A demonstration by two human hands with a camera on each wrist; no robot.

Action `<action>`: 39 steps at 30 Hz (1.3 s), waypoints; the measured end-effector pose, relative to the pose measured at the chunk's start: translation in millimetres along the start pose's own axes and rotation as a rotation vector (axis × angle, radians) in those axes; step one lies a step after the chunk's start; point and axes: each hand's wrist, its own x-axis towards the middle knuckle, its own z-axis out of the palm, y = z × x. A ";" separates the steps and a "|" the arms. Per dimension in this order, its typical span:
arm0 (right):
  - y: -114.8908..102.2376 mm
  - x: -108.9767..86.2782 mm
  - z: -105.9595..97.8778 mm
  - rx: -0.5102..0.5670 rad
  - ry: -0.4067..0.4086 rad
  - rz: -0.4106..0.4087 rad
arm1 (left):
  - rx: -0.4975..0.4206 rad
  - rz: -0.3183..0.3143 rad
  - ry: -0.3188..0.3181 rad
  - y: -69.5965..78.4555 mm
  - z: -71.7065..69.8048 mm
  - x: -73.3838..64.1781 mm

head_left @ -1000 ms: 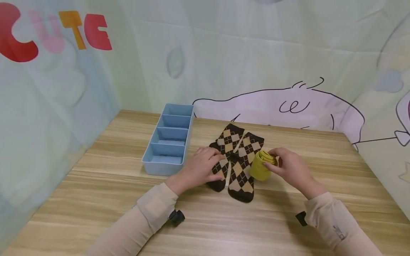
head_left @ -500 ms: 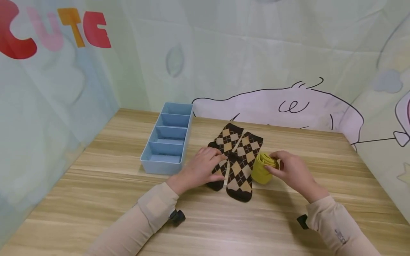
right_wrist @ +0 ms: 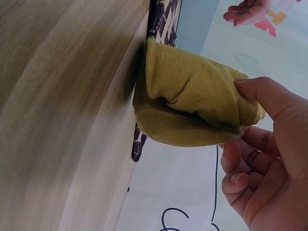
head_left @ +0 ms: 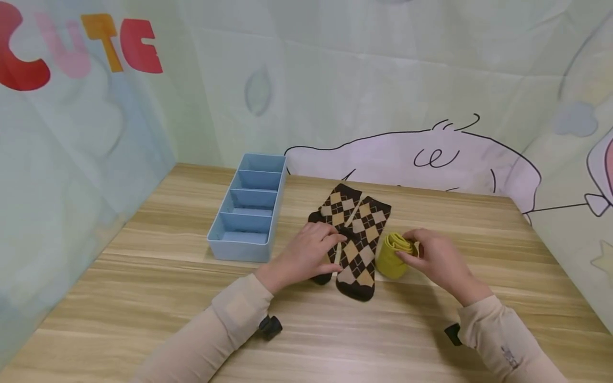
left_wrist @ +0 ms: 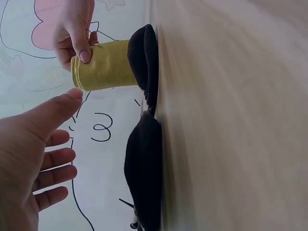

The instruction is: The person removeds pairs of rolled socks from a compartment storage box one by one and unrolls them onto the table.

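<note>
A rolled pair of yellow ribbed socks [head_left: 390, 260] stands upright on the table. My right hand [head_left: 441, 261] pinches its top edge between thumb and fingers, as the right wrist view also shows with the roll [right_wrist: 192, 96] close up. To its left lie two brown argyle socks, flat and side by side: the right sock [head_left: 360, 255] and the left sock [head_left: 340, 206], partly covered. Over that left sock hovers my left hand [head_left: 306, 252], its fingers relaxed and apart, holding nothing. In the left wrist view, the dark sock ends [left_wrist: 144, 168] rest on the tabletop.
A light blue tray [head_left: 239, 251] with several compartments in a row stands left of the socks, near the back. The wooden table [head_left: 335, 340] meets a printed cloth backdrop [head_left: 364, 90] behind and at the sides.
The yellow roll has shifted slightly right and toward me, away from the argyle socks, with my right hand still pinching it. My left hand has edged slightly right over the socks.
</note>
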 end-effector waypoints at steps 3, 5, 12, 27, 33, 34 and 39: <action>1.2 -1.1 0.6 -0.005 0.004 -0.005 | 0.004 0.002 -0.011 2.6 0.5 2.5; 2.1 -1.6 1.0 -0.009 0.006 -0.010 | 0.004 0.002 -0.014 3.6 1.4 3.8; 3.5 -2.5 1.1 -0.010 -0.002 -0.007 | 0.005 0.004 -0.010 6.1 3.1 6.9; 0.5 -5.4 2.3 -0.038 -0.012 0.040 | -0.004 -0.001 -0.030 15.9 6.5 16.5; -1.9 -6.4 3.5 -0.032 0.008 0.061 | -0.049 -0.023 -0.064 26.0 11.4 25.2; -2.1 -6.6 3.7 -0.032 0.011 0.062 | -0.051 -0.024 -0.060 27.6 12.8 26.8; -4.2 -7.6 3.8 -0.035 0.015 0.076 | -0.063 -0.045 -0.039 34.5 20.0 33.4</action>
